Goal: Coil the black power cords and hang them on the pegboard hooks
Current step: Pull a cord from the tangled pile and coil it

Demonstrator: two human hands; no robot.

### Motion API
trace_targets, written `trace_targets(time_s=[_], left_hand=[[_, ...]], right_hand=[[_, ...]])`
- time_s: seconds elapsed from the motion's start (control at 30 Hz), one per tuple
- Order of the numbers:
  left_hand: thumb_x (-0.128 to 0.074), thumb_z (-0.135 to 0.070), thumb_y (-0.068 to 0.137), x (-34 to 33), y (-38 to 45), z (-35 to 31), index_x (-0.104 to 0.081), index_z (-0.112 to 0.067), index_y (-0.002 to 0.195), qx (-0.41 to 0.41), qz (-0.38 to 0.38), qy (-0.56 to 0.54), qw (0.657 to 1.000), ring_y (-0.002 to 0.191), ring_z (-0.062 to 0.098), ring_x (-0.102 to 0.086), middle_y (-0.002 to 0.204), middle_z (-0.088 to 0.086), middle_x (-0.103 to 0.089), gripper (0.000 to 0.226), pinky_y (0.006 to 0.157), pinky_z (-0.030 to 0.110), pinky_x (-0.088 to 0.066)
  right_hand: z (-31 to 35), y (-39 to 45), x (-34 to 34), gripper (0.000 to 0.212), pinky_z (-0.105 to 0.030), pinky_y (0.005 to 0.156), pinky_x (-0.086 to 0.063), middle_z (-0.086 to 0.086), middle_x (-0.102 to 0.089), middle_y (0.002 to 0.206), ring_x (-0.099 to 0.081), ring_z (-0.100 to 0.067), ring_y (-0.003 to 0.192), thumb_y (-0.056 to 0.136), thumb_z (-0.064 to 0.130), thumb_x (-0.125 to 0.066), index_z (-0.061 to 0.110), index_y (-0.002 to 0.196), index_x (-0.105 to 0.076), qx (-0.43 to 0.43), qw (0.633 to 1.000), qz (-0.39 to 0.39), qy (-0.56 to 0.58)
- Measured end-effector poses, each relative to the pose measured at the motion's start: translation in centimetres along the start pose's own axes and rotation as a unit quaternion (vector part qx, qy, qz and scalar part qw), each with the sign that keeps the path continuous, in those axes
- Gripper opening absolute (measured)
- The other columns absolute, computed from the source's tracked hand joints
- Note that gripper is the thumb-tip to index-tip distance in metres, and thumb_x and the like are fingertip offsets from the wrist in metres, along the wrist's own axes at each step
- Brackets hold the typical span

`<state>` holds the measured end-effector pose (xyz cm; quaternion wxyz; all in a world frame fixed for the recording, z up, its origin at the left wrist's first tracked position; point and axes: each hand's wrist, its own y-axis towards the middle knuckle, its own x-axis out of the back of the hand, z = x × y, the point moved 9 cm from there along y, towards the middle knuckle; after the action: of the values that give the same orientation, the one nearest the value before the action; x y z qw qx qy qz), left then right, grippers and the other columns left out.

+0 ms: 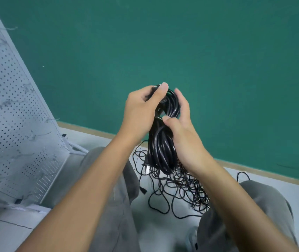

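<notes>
Hanging from both hands, a coil of black cord is held up in front of the green wall. The top of the coil is pinched by the left hand, with the thumb laid over the cord. The middle of the coil is gripped by the right hand, with its fingers curled round the loops. The coil is long and thin, and its long way runs up and down. Most of it hangs below both grips. More loose cords are piled on the floor between the knees. The pegboard stands off to the left, well apart from the coil. No hooks can be made out on it. The left hand is the nearer one to the pegboard, so the coil would likely be carried that way, top loop first.
</notes>
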<state>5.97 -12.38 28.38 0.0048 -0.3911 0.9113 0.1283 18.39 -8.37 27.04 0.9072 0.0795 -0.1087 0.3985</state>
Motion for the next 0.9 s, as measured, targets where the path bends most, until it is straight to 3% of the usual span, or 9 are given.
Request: trace_targets(time_s=[0.17,0.4,0.47,0.53,0.57,0.63,0.7,0.83,0.9], left_hand=[[-0.067,-0.033,0.099,2.0,4.7,3.1,-0.076,0.005,0.090,0.061,-0.021,-0.017,0.998,0.077,0.014,-0.064,0.091,0.015,-0.078,0.040,0.077,0.030,-0.052],[-0.067,-0.037,0.100,5.9,11.5,7.1,-0.075,0.004,0.093,0.083,-0.026,-0.010,0.996,0.073,0.014,-0.065,0.080,0.004,-0.073,0.043,0.076,0.032,-0.053],[-0.071,-0.051,0.093,7.6,13.7,8.1,-0.069,0.009,0.086,0.071,-0.036,0.026,0.996,0.069,0.018,-0.057,0.075,0.007,-0.066,0.060,0.073,0.036,-0.049],[-0.075,-0.065,0.080,9.5,15.7,9.6,-0.060,0.013,0.081,0.062,-0.055,0.081,0.993,0.065,0.020,-0.044,0.071,0.008,-0.052,0.080,0.067,0.036,-0.040],[-0.075,-0.063,0.080,10.3,16.5,10.4,-0.059,0.012,0.077,0.062,-0.060,0.106,0.991,0.063,0.020,-0.040,0.068,0.008,-0.048,0.077,0.065,0.035,-0.036],[-0.074,-0.053,0.087,12.0,17.9,12.8,-0.067,0.002,0.071,0.072,-0.062,0.157,0.983,0.060,0.018,-0.044,0.063,0.006,-0.058,0.058,0.064,0.035,-0.039],[-0.075,-0.052,0.084,13.8,18.9,15.6,-0.076,-0.007,0.079,0.084,-0.049,0.199,0.975,0.067,0.012,-0.055,0.074,0.008,-0.073,0.046,0.074,0.037,-0.052],[-0.084,-0.025,0.084,17.6,19.7,22.5,-0.081,-0.012,0.101,0.136,0.008,0.231,0.963,0.094,0.013,-0.072,0.100,0.000,-0.079,0.021,0.099,0.033,-0.054],[-0.083,-0.009,0.085,19.6,19.0,26.2,-0.078,-0.012,0.102,0.180,0.029,0.225,0.957,0.090,0.009,-0.073,0.099,0.000,-0.078,0.018,0.094,0.026,-0.052]], right_hand=[[-1.1,5.5,-1.1,0.064,-0.010,0.092,-0.036,0.045,-0.044,0.126,-0.047,0.028,0.108,0.104,0.022,-0.040,0.051,0.156,-0.017,0.005,0.998,0.040,-0.054],[-2.4,13.3,-4.4,0.064,-0.028,0.102,-0.041,0.019,-0.056,0.138,-0.057,-0.006,0.116,0.103,0.022,-0.043,0.050,0.155,-0.019,0.012,0.991,0.081,-0.103],[-3.1,15.6,-5.4,0.067,-0.020,0.098,-0.044,0.027,-0.058,0.132,-0.060,-0.008,0.108,0.104,0.021,-0.043,0.049,0.158,-0.014,0.000,0.992,0.088,-0.088],[-4.5,17.7,-6.0,0.071,-0.019,0.088,-0.046,0.008,-0.061,0.141,-0.059,-0.027,0.109,0.106,0.023,-0.044,0.048,0.160,-0.005,-0.033,0.994,0.076,-0.076],[-5.4,18.6,-6.4,0.073,-0.024,0.090,-0.043,-0.006,-0.063,0.138,-0.055,-0.031,0.111,0.107,0.025,-0.045,0.046,0.161,0.000,-0.049,0.993,0.078,-0.078],[-8.2,20.1,-8.0,0.076,-0.033,0.093,-0.045,-0.005,-0.072,0.101,-0.063,-0.032,0.097,0.107,0.032,-0.047,0.040,0.162,0.004,-0.066,0.986,0.117,-0.102],[-12.1,21.3,-9.6,0.074,-0.038,0.105,-0.048,0.008,-0.066,0.090,-0.067,-0.017,0.093,0.105,0.038,-0.051,0.034,0.163,-0.005,-0.081,0.974,0.160,-0.136],[-20.0,22.6,-11.1,0.054,-0.045,0.112,-0.044,0.004,-0.064,0.123,-0.062,-0.019,0.118,0.104,0.038,-0.055,0.022,0.152,-0.039,-0.129,0.951,0.206,-0.192],[-23.7,22.8,-11.3,0.045,-0.043,0.108,-0.046,-0.001,-0.066,0.126,-0.064,-0.020,0.113,0.104,0.034,-0.056,0.018,0.145,-0.050,-0.156,0.939,0.218,-0.215]])
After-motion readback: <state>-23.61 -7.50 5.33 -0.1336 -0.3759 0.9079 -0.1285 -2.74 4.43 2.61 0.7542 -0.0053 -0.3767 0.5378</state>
